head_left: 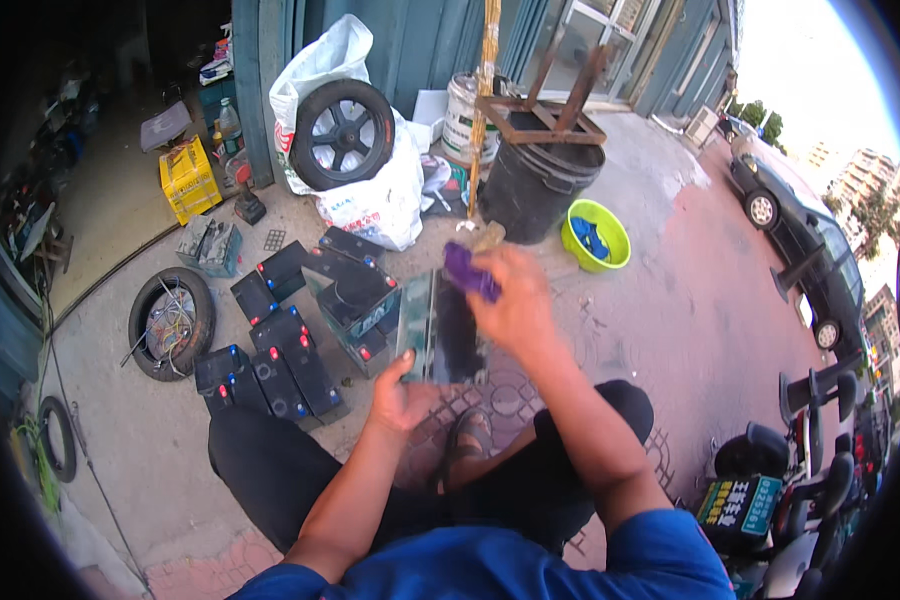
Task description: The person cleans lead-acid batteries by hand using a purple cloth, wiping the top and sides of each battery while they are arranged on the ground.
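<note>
- A boxy case, smudged greenish-grey on its left side and dark on its broad face, is gripped at its lower left edge by the left fingers; most of its body is held above and right of them.
- A purple cloth, crumpled, is pinched in the right fingers, bunched leftward from them by the case's upper end; contact cannot be made out.

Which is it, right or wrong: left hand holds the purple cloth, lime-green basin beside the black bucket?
Wrong hand: the head view shows the right hand holding the purple cloth. The lime-green basin is beside the black bucket, as you say.
</note>
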A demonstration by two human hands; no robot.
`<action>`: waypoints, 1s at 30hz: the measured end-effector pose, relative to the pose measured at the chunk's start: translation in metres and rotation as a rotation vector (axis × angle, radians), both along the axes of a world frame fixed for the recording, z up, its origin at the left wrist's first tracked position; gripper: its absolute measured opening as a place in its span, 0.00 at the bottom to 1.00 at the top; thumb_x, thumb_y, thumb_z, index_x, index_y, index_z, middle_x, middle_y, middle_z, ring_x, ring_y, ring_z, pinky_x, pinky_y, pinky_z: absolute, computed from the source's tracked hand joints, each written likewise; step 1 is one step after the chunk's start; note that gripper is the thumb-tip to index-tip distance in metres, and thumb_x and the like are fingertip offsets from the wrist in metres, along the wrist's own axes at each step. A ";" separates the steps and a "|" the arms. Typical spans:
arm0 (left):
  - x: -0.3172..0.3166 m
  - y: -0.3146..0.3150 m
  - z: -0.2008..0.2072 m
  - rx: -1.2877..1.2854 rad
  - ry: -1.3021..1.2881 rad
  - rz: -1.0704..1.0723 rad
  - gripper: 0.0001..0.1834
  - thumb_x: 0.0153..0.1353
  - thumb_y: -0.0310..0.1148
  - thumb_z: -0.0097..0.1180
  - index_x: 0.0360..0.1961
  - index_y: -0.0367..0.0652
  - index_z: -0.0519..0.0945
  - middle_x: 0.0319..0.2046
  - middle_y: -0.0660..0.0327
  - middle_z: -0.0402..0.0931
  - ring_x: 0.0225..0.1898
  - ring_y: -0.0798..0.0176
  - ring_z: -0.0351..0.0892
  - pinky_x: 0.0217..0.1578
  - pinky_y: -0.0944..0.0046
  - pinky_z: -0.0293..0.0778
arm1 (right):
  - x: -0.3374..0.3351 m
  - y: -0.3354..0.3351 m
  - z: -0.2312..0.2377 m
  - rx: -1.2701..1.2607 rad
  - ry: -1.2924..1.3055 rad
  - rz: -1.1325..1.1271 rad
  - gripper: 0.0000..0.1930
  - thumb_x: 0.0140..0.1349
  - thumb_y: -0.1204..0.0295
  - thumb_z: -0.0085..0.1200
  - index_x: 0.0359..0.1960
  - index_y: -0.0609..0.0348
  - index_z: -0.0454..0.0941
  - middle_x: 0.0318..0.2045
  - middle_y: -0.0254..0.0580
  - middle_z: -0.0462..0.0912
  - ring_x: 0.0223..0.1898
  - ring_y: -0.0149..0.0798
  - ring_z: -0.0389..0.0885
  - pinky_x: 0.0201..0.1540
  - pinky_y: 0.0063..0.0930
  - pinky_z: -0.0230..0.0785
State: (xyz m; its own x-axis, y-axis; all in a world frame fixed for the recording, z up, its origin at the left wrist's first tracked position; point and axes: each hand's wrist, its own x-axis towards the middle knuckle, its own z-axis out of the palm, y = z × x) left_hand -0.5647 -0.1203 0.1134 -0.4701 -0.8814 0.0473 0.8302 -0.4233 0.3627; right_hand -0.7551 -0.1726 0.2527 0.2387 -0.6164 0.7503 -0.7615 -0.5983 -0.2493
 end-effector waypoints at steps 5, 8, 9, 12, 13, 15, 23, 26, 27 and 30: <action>-0.014 0.001 -0.001 0.031 0.010 -0.042 0.40 0.67 0.51 0.65 0.77 0.47 0.71 0.71 0.54 0.77 0.73 0.43 0.75 0.73 0.29 0.65 | -0.019 0.007 -0.003 0.229 -0.156 -0.074 0.20 0.50 0.73 0.74 0.47 0.53 0.88 0.50 0.49 0.87 0.53 0.58 0.85 0.56 0.51 0.78; -0.015 -0.002 -0.009 0.053 -0.011 -0.045 0.40 0.66 0.51 0.66 0.76 0.48 0.72 0.70 0.54 0.78 0.73 0.42 0.75 0.74 0.28 0.64 | -0.007 0.025 -0.013 0.100 -0.002 -0.021 0.20 0.50 0.73 0.73 0.48 0.54 0.87 0.49 0.49 0.87 0.53 0.58 0.85 0.54 0.52 0.79; -0.017 0.001 -0.007 0.077 0.001 -0.047 0.41 0.66 0.51 0.67 0.76 0.48 0.71 0.71 0.53 0.77 0.73 0.42 0.74 0.74 0.27 0.64 | 0.005 0.048 -0.004 0.105 0.038 0.097 0.20 0.51 0.73 0.72 0.49 0.54 0.86 0.49 0.50 0.87 0.53 0.59 0.85 0.54 0.52 0.79; -0.025 0.006 -0.021 0.115 0.042 -0.046 0.43 0.65 0.54 0.67 0.77 0.46 0.70 0.72 0.51 0.76 0.73 0.40 0.74 0.74 0.27 0.64 | 0.001 0.068 -0.005 0.145 0.027 0.147 0.21 0.49 0.74 0.73 0.47 0.53 0.86 0.48 0.49 0.86 0.51 0.59 0.86 0.54 0.51 0.79; -0.031 0.008 -0.011 0.125 0.060 -0.092 0.42 0.66 0.54 0.66 0.77 0.46 0.71 0.72 0.50 0.75 0.73 0.40 0.74 0.74 0.29 0.65 | -0.023 0.057 -0.032 0.121 -0.036 -0.003 0.21 0.47 0.74 0.74 0.47 0.52 0.86 0.49 0.48 0.86 0.51 0.59 0.86 0.55 0.50 0.79; -0.038 0.009 -0.009 0.141 0.093 -0.140 0.39 0.68 0.54 0.65 0.74 0.45 0.74 0.72 0.50 0.76 0.73 0.42 0.74 0.74 0.33 0.67 | -0.044 0.057 -0.043 0.170 -0.148 -0.165 0.22 0.46 0.73 0.74 0.46 0.52 0.86 0.50 0.47 0.86 0.49 0.57 0.87 0.56 0.47 0.80; -0.039 0.000 -0.006 0.046 0.070 -0.083 0.42 0.69 0.59 0.62 0.78 0.48 0.71 0.72 0.52 0.77 0.72 0.43 0.75 0.70 0.29 0.68 | -0.060 0.067 -0.055 0.340 -0.351 -0.306 0.21 0.46 0.74 0.72 0.46 0.54 0.86 0.49 0.49 0.86 0.50 0.61 0.86 0.55 0.50 0.79; -0.028 0.009 0.013 0.027 0.207 -0.084 0.45 0.68 0.62 0.62 0.78 0.48 0.70 0.74 0.52 0.74 0.74 0.43 0.73 0.70 0.29 0.68 | -0.035 0.099 -0.042 0.017 -0.081 -0.087 0.21 0.48 0.74 0.71 0.48 0.55 0.86 0.49 0.52 0.86 0.52 0.60 0.85 0.55 0.50 0.79; -0.028 0.010 0.011 0.047 0.232 -0.088 0.46 0.67 0.64 0.61 0.79 0.49 0.70 0.75 0.52 0.72 0.74 0.43 0.72 0.69 0.31 0.69 | -0.033 0.117 -0.033 0.142 -0.094 0.025 0.23 0.49 0.74 0.71 0.51 0.54 0.85 0.50 0.52 0.86 0.55 0.59 0.84 0.57 0.51 0.78; -0.020 0.002 0.006 -0.022 0.046 -0.043 0.44 0.68 0.69 0.57 0.76 0.54 0.73 0.73 0.54 0.75 0.70 0.42 0.76 0.62 0.29 0.76 | -0.049 0.089 -0.039 0.064 -0.057 -0.056 0.22 0.50 0.75 0.71 0.50 0.55 0.86 0.50 0.53 0.86 0.53 0.60 0.85 0.56 0.50 0.79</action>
